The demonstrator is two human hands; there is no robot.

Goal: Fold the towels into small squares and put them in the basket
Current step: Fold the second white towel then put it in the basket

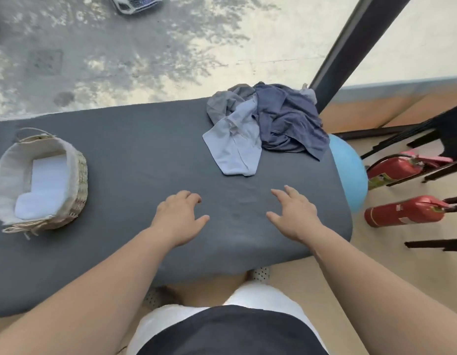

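Fingers of the left hand (pixel 180 217) and right hand (pixel 294 213) are loosely spread above the grey table (pixel 135 155), holding nothing; crumpled towels (pixel 286 119) lie beyond them, the basket (pixel 80 172) far to their left

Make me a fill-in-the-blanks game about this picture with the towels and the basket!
1. The basket stands on the ____ side of the table.
2. The folded towel inside the basket is ____ in colour.
3. The left hand and the right hand are holding ____.
4. The ball beside the table is ____ in colour.

Missing words: left, white, nothing, blue.
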